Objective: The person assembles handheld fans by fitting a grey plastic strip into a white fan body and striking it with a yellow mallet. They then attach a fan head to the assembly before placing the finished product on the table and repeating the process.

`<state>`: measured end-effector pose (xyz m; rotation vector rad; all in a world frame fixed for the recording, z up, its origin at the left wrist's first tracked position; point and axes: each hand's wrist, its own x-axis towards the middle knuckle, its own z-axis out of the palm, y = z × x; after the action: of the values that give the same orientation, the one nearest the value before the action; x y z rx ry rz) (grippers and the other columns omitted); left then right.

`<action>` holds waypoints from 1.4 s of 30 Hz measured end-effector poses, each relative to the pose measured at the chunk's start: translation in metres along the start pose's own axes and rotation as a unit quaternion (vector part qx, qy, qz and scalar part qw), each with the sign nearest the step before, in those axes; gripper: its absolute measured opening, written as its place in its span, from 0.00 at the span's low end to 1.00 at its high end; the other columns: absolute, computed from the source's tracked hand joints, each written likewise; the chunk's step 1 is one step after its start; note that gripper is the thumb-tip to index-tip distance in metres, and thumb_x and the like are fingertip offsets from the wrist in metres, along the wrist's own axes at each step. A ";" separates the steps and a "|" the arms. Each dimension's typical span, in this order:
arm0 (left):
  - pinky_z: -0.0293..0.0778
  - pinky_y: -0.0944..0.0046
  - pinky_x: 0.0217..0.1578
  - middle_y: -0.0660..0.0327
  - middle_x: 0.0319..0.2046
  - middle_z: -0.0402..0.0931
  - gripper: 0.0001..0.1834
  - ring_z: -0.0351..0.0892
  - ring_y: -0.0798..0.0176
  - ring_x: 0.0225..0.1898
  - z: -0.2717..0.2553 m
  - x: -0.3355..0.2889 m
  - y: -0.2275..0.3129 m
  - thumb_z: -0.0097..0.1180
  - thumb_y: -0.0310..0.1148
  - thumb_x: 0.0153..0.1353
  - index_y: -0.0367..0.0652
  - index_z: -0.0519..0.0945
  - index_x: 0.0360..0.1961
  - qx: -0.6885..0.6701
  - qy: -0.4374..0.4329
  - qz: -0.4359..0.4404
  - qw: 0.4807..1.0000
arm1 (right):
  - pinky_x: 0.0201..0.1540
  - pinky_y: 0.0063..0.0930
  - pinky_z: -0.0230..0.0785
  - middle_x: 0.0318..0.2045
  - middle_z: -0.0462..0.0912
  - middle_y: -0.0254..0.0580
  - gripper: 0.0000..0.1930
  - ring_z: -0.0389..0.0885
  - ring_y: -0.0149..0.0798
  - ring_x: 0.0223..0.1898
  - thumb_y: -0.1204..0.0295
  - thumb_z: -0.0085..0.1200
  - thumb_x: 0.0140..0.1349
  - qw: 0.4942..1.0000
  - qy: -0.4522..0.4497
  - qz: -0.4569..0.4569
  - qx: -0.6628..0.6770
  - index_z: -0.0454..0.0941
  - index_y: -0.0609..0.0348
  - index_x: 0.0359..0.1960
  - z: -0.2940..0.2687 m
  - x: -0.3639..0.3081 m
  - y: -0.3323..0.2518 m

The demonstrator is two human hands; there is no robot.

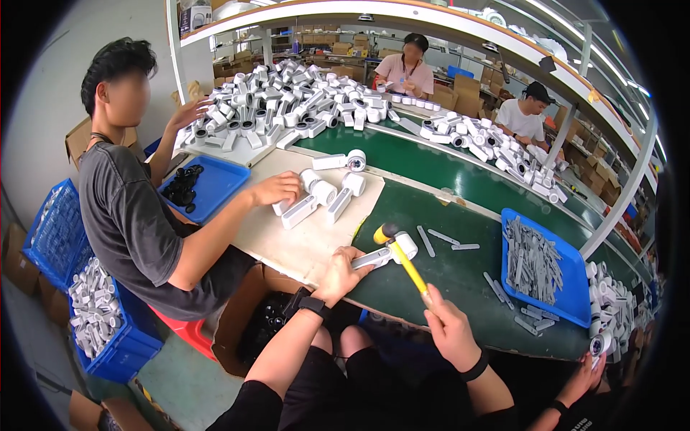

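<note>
In the head view, the landmark is the blue rectangular plastic tray [573,300] on the green table [460,287]. Left of it, the person's left hand [341,277] pinches the handle of a white plastic device with a round head [374,258]; a grey panel seems to lie in that handle, though whether it is fully seated I cannot tell. The right hand [453,332], nearer the tray, has its grip wrapped around a yellow-handled hammer with a black-and-yellow head [408,269], which crosses the device; contact is unclear. By judgement, work on this device is midway. Much looks left: loose grey flat strips [426,241] lie left of the tray and many more fill it. Farther left, similar white devices [345,199] lie near a co-worker's hand [279,188].
</note>
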<state>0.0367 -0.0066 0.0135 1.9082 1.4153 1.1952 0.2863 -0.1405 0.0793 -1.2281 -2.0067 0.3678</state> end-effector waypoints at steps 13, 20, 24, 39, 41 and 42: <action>0.67 0.50 0.49 0.53 0.37 0.82 0.22 0.75 0.48 0.48 0.001 -0.017 -0.024 0.72 0.43 0.48 0.43 0.86 0.41 0.062 0.028 -0.010 0.998 | 0.40 0.37 0.73 0.37 0.81 0.53 0.27 0.81 0.53 0.35 0.80 0.55 0.62 0.994 -0.091 0.018 -0.054 0.68 0.62 0.65 0.004 0.002 -0.002; 0.68 0.52 0.50 0.53 0.35 0.81 0.19 0.74 0.48 0.46 0.000 -0.018 -0.022 0.73 0.43 0.45 0.45 0.87 0.37 0.102 0.053 -0.020 0.993 | 0.37 0.39 0.74 0.35 0.81 0.49 0.27 0.81 0.52 0.33 0.80 0.54 0.63 0.990 -0.113 0.000 -0.083 0.68 0.59 0.66 0.018 0.004 -0.012; 0.70 0.54 0.48 0.53 0.33 0.82 0.18 0.75 0.49 0.44 0.002 -0.018 -0.020 0.74 0.41 0.42 0.40 0.85 0.31 0.097 0.092 -0.017 0.991 | 0.35 0.39 0.73 0.32 0.79 0.50 0.26 0.81 0.53 0.32 0.79 0.55 0.63 0.997 -0.064 -0.008 -0.031 0.70 0.57 0.65 0.021 -0.001 -0.019; 0.68 0.51 0.50 0.52 0.33 0.80 0.20 0.74 0.47 0.47 0.006 -0.020 -0.019 0.73 0.44 0.45 0.44 0.88 0.37 0.070 0.083 -0.003 0.994 | 0.33 0.44 0.73 0.31 0.79 0.51 0.27 0.80 0.55 0.31 0.77 0.55 0.63 0.992 -0.075 0.008 -0.096 0.70 0.54 0.65 0.028 -0.003 -0.006; 0.68 0.51 0.50 0.53 0.33 0.80 0.21 0.74 0.47 0.47 0.003 -0.015 -0.018 0.73 0.45 0.45 0.45 0.88 0.38 0.107 0.082 -0.005 0.991 | 0.33 0.42 0.73 0.31 0.79 0.50 0.26 0.80 0.54 0.31 0.77 0.55 0.63 0.995 -0.062 -0.006 -0.072 0.71 0.55 0.65 0.028 0.003 -0.003; 0.68 0.51 0.50 0.54 0.33 0.80 0.20 0.74 0.48 0.46 0.002 -0.017 -0.017 0.73 0.45 0.46 0.45 0.88 0.39 0.107 0.050 -0.038 0.992 | 0.34 0.42 0.73 0.31 0.79 0.50 0.26 0.80 0.54 0.31 0.77 0.55 0.63 0.996 -0.058 -0.001 -0.067 0.71 0.56 0.65 0.022 0.002 -0.007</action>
<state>0.0283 -0.0167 -0.0066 1.9372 1.7157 1.1565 0.2657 -0.1391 0.0695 -1.3119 -2.1610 0.3134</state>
